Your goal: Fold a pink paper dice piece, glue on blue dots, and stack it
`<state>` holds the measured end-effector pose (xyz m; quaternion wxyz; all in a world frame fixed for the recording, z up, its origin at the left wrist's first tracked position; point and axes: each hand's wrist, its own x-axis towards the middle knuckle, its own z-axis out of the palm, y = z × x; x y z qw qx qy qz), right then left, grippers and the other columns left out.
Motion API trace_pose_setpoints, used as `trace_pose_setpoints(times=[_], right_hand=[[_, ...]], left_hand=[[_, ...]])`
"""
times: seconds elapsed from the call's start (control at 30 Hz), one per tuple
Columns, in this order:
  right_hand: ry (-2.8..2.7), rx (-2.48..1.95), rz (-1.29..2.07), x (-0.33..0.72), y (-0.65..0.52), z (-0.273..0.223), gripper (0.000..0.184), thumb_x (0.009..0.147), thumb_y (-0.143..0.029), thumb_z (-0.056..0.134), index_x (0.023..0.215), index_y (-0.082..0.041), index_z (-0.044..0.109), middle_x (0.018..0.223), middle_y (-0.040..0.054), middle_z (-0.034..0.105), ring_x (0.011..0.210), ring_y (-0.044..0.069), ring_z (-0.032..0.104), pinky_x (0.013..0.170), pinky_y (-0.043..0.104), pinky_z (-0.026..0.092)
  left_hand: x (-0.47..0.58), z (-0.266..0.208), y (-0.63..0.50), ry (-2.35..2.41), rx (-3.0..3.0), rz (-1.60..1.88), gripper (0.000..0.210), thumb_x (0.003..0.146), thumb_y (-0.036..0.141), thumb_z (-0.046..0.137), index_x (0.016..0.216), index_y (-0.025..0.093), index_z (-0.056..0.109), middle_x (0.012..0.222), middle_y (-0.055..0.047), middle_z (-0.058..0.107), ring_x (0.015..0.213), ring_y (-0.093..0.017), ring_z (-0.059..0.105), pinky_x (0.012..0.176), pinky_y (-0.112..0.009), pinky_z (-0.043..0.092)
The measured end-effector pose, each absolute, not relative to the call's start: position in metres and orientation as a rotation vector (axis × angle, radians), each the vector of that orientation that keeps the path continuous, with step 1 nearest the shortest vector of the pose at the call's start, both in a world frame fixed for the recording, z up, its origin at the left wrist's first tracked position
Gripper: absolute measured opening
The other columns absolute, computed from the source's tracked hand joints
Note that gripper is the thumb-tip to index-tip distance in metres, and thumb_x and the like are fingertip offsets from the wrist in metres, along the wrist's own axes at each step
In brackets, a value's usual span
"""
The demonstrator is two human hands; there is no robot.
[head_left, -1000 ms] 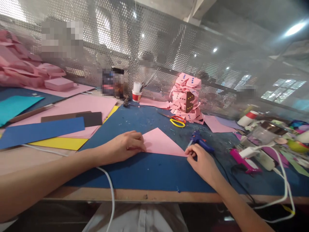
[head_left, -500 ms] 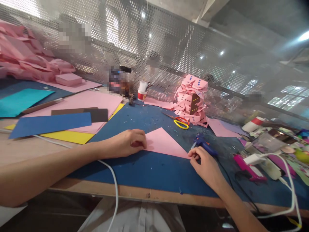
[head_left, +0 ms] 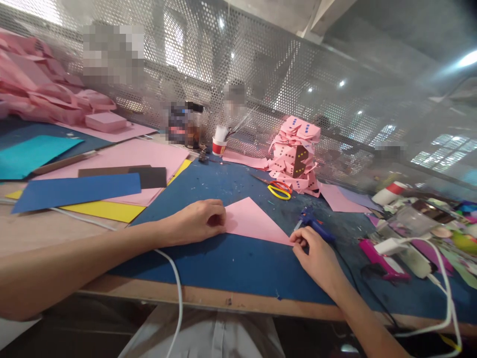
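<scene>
Pink paper (head_left: 253, 223) centre frame, flat on blue mat (head_left: 231, 266). Already triangular, apparently folded; no further creases visible, what's left unclear. Right hand (head_left: 315, 256) pinched on right corner; left hand (head_left: 197, 221) covers left corner, can't tell if gripping.

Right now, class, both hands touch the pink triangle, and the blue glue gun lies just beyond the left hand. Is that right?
Not quite: the head view shows the blue glue gun just beyond the right hand, not the left hand. Both hands do touch the pink triangle.
</scene>
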<state>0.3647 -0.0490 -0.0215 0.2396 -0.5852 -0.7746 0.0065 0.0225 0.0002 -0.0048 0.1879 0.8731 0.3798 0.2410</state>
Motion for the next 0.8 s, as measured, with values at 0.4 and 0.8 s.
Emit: trace_pose_setpoints(times=[0.4,0.8], right_hand=[[-2.283,-1.205,0.262,0.276,-0.046,0.019,0.008,0.091,-0.017,0.059,0.085,-0.022,0.061,0.089,0.0013,0.064,0.089,0.018,0.06,0.084,0.032,0.045],[-2.279,-1.233,0.331,0.234,-0.013,-0.013,0.01,0.083,-0.021,0.067,0.075,-0.021,0.06,0.077,0.0004,0.065,0.077,0.017,0.058,0.069,0.027,0.043]], left_hand=[[0.022,-0.008,0.002,1.052,2.464,0.701,0.009,0.085,0.025,0.061,0.079,0.018,0.062,0.081,-0.001,0.059,0.07,-0.014,0.054,0.064,-0.025,0.04],[0.024,-0.015,0.005,1.055,2.48,0.752,0.004,0.082,0.02,0.061,0.078,0.018,0.062,0.081,-0.001,0.06,0.071,-0.014,0.055,0.066,-0.024,0.04]])
